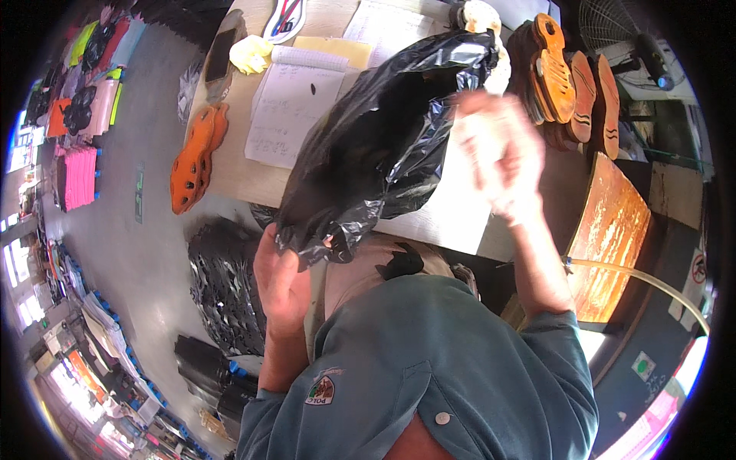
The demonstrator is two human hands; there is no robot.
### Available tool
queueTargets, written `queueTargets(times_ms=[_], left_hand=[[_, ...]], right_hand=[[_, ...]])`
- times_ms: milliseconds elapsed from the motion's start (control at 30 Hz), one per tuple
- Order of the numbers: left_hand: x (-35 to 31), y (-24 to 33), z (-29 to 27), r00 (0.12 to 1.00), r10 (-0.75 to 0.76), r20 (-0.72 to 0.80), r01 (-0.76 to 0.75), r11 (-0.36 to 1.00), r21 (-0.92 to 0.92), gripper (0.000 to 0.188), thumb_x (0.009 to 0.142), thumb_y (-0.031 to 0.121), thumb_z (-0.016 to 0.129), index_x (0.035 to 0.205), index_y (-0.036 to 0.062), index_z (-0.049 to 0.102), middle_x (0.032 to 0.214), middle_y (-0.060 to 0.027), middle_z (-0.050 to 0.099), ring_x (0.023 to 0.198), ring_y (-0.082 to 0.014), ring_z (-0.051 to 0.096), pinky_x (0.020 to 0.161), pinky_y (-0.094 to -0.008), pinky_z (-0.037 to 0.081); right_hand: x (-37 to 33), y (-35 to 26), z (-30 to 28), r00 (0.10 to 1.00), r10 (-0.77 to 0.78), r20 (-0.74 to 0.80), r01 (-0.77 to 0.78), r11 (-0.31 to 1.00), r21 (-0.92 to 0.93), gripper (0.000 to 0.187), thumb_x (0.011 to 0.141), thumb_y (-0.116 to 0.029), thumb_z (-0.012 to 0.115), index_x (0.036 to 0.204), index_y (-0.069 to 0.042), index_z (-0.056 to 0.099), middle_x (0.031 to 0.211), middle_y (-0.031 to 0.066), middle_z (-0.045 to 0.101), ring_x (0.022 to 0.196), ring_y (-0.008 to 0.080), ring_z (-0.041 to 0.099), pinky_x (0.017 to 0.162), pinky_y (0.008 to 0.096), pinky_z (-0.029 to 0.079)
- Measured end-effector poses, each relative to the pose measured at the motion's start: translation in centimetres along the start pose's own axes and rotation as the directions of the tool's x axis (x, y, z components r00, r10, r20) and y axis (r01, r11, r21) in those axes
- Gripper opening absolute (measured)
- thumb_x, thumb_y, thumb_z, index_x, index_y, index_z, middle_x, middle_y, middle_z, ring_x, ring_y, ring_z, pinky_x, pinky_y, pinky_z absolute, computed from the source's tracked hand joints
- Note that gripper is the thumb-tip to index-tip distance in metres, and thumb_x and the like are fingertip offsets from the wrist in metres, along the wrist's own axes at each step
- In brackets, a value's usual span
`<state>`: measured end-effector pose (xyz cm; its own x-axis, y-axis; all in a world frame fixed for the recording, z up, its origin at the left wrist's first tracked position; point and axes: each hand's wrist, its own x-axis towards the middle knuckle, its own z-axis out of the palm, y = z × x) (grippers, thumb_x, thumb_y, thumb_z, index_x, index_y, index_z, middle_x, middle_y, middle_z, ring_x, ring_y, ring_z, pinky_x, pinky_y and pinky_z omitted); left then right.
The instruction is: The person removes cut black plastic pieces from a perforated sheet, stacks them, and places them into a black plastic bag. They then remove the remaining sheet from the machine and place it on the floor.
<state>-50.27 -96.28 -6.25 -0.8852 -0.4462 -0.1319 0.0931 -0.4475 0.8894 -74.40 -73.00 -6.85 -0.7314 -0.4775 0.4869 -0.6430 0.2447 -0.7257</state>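
Note:
A crumpled black plastic bag (383,146) hangs over the front of a pale table (253,184). My left hand (282,277) grips the bag's lower edge near my chest. My right hand (497,149) is raised at the bag's right side, blurred, fingers spread, holding nothing that I can see. A small black piece (400,264) lies against my beige apron just below the bag.
An orange shoe sole (195,157) lies at the table's left edge beside white papers (287,107) and a yellow pad. Brown and orange soles (571,80) stand at the back right. A stack of black soles (226,284) sits on the floor left. A fan (621,34) stands far right.

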Motion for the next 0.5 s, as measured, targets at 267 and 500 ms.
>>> queueTargets(times_ms=[267,500], left_hand=[[-0.1,-0.2,1.1,0.997,0.069,0.044,-0.07,0.997,0.026,0.046,0.107,0.017,0.042,0.145,-0.0073,0.051,0.147,-0.0227,0.058,0.137,-0.0361,0.055,0.116,-0.0517,0.042],[-1.1,-1.1,2.9,0.994,0.054,0.09,-0.048,0.996,-0.071,0.054,0.109,0.025,0.042,0.151,-0.01,0.042,0.151,-0.0227,0.053,0.14,-0.0336,0.051,0.12,-0.0475,0.036]], right_hand=[[-3.8,2.0,2.8,0.847,0.019,0.531,0.215,0.901,-0.377,0.039,0.104,-0.039,0.064,0.082,-0.007,0.072,0.076,0.0071,0.071,0.08,0.026,0.07,0.116,0.0495,0.042],[-6.0,0.9,-0.4,0.919,-0.017,0.393,0.161,0.928,-0.337,0.034,0.1,-0.041,0.069,0.087,-0.011,0.078,0.08,0.0051,0.074,0.085,0.0225,0.072,0.111,0.0431,0.046]])
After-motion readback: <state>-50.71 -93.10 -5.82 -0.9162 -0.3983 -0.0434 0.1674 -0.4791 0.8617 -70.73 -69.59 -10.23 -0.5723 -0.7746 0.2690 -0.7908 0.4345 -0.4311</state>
